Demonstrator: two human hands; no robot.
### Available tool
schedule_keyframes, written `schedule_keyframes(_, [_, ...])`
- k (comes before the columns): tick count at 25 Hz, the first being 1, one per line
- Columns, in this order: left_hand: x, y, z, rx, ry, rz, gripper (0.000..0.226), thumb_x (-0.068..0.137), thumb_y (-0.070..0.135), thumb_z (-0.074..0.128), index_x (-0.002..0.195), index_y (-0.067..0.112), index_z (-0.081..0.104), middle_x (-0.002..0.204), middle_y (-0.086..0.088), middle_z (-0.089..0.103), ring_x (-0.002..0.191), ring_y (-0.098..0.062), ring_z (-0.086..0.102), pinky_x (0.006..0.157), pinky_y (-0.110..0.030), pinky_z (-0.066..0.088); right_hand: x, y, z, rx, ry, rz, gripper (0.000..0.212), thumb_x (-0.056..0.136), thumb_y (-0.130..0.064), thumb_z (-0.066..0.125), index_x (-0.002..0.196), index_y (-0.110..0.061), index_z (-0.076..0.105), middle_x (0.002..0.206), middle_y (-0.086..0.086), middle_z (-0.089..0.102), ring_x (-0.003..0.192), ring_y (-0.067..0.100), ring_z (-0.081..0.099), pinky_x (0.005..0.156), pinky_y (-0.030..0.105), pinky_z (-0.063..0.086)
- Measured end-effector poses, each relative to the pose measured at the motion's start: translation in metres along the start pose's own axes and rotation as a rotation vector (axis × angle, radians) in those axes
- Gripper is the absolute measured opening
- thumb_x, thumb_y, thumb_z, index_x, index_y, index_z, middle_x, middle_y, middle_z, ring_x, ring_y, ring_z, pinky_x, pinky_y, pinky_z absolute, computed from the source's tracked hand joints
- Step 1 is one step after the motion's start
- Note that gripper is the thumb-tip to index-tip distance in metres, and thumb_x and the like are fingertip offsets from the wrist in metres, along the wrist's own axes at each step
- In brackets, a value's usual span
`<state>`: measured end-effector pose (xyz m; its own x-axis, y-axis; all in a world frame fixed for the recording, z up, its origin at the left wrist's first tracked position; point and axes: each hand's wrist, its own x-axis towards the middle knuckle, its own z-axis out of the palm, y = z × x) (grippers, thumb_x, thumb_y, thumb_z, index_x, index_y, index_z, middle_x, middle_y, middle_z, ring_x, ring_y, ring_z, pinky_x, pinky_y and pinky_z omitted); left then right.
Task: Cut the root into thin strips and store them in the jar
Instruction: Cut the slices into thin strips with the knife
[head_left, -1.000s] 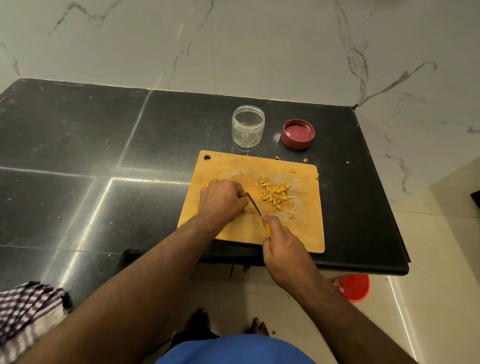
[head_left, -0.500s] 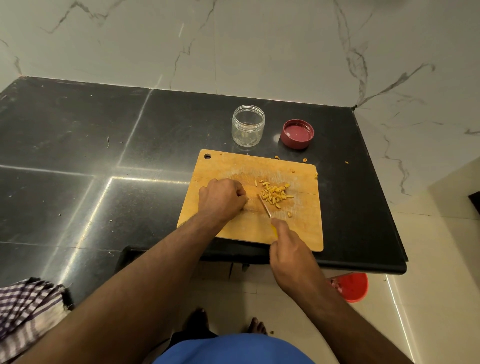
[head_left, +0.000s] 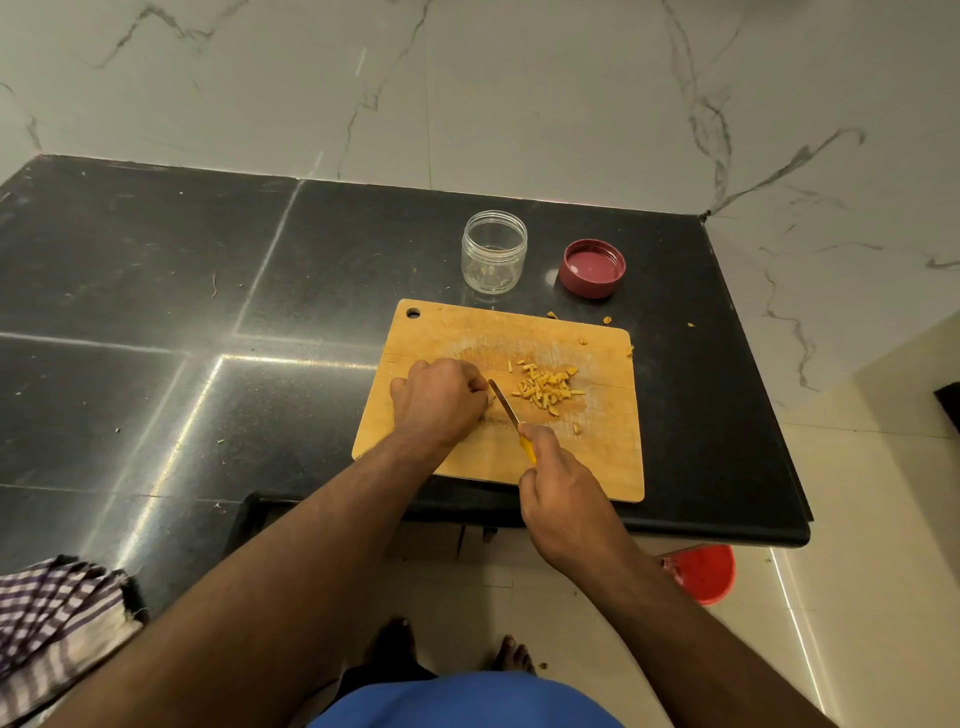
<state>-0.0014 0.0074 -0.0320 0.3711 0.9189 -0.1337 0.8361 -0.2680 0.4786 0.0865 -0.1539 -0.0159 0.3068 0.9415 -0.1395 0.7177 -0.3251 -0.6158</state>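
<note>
Since 0.5 s ago the thin steel knife (head_left: 503, 404) has swung back against the curled left hand (head_left: 439, 402), which hides the root on the worn wooden cutting board (head_left: 597, 457). Right hand (head_left: 563, 493) grips its yellow handle. Cut yellow strips (head_left: 545, 387), probably light and scatter-prone, need pinching into the clear empty jar (head_left: 493, 252).

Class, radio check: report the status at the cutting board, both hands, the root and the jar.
Left hand curled over the root, root hidden. Right hand grips knife, blade beside left fingers. Cut strips piled on board. Jar open, empty; lid beside it.
</note>
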Motion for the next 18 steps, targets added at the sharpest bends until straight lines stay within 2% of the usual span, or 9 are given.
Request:
schedule_keyframes(5, [-0.002, 0.002, -0.001, 0.005, 0.010, -0.003, 0.015, 0.094, 0.035, 0.063, 0.102, 0.032, 0.076, 0.102, 0.012, 0.070, 0.105, -0.017, 0.054, 0.086, -0.041, 0.035, 0.004, -0.004, 0.001, -0.053, -0.022, 0.000, 0.043, 0.102, -0.019, 0.035, 0.144, -0.026, 0.030, 0.110, 0.002, 0.058, 0.088, 0.016, 0.055, 0.075, 0.036, 0.048])
schedule_keyframes(7, [-0.002, 0.002, -0.002, 0.005, 0.010, -0.005, 0.015, 0.093, 0.036, 0.064, 0.101, 0.032, 0.076, 0.101, 0.012, 0.070, 0.105, -0.017, 0.054, 0.085, -0.040, 0.034, 0.008, -0.005, 0.000, -0.079, -0.030, -0.004, 0.043, 0.102, -0.018, 0.035, 0.144, -0.025, 0.030, 0.106, 0.002, 0.057, 0.086, 0.017, 0.055, 0.074, 0.038, 0.049])
schedule_keyframes(10, [-0.001, 0.002, -0.002, 0.002, 0.009, -0.014, 0.015, 0.093, 0.038, 0.064, 0.099, 0.031, 0.076, 0.098, 0.012, 0.070, 0.103, -0.017, 0.055, 0.084, -0.040, 0.034, 0.005, -0.004, 0.000, -0.080, -0.031, -0.006, 0.042, 0.102, -0.018, 0.035, 0.143, -0.025, 0.030, 0.102, 0.001, 0.057, 0.083, 0.015, 0.055, 0.071, 0.036, 0.048])
schedule_keyframes(13, [-0.001, 0.002, -0.002, -0.003, 0.002, -0.019, 0.014, 0.092, 0.039, 0.065, 0.098, 0.031, 0.076, 0.097, 0.012, 0.070, 0.103, -0.016, 0.054, 0.085, -0.041, 0.035, -0.012, 0.001, -0.001, -0.046, -0.034, -0.001, 0.041, 0.102, -0.019, 0.036, 0.143, -0.026, 0.031, 0.097, -0.003, 0.055, 0.080, 0.010, 0.053, 0.065, 0.026, 0.042])
schedule_keyframes(15, [-0.001, 0.001, -0.002, -0.012, -0.004, -0.018, 0.012, 0.092, 0.039, 0.067, 0.098, 0.032, 0.075, 0.098, 0.013, 0.070, 0.105, -0.016, 0.054, 0.087, -0.042, 0.036, -0.018, 0.005, -0.003, -0.038, -0.013, 0.009, 0.042, 0.103, -0.019, 0.037, 0.144, -0.026, 0.031, 0.103, -0.003, 0.057, 0.083, 0.009, 0.054, 0.067, 0.023, 0.039])
schedule_keyframes(18, [-0.001, 0.000, -0.002, -0.011, 0.001, -0.009, 0.012, 0.091, 0.040, 0.069, 0.099, 0.033, 0.075, 0.101, 0.014, 0.070, 0.107, -0.016, 0.053, 0.088, -0.042, 0.036, -0.015, 0.006, -0.007, -0.011, 0.052, 0.026, 0.045, 0.103, -0.020, 0.037, 0.147, -0.026, 0.031, 0.114, -0.001, 0.058, 0.090, 0.010, 0.055, 0.072, 0.025, 0.043])
